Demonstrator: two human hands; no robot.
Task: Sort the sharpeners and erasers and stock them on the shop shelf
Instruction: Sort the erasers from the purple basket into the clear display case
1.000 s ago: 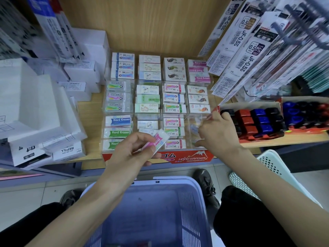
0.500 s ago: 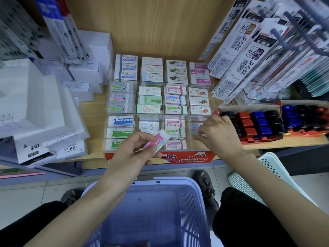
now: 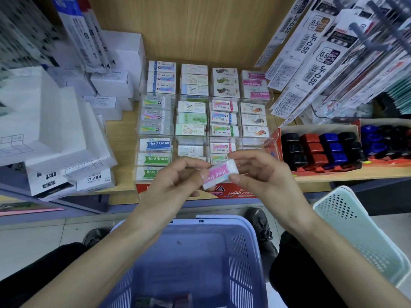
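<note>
Boxes (image 3: 66, 121) sit stacked at the shelf's left; beside them stands the eraser display (image 3: 200, 121), with sharpeners (image 3: 322, 150) further right. Left hand (image 3: 169, 185) pinches the lower end of a pink-sleeved eraser (image 3: 220, 173), tilted in front of the display; right hand (image 3: 264, 174) pinches its upper end, so both hands are clamped on it. It looks light and stiff, the sleeve likely slick, so the bare white ends give the surer hold. Below is a basket (image 3: 244, 227).

"Hard Eraser" on shelf erasers (image 3: 155, 143), "REFILL" on a white box (image 3: 94, 179), "JF-0.5" on hanging packs (image 3: 311, 44).
</note>
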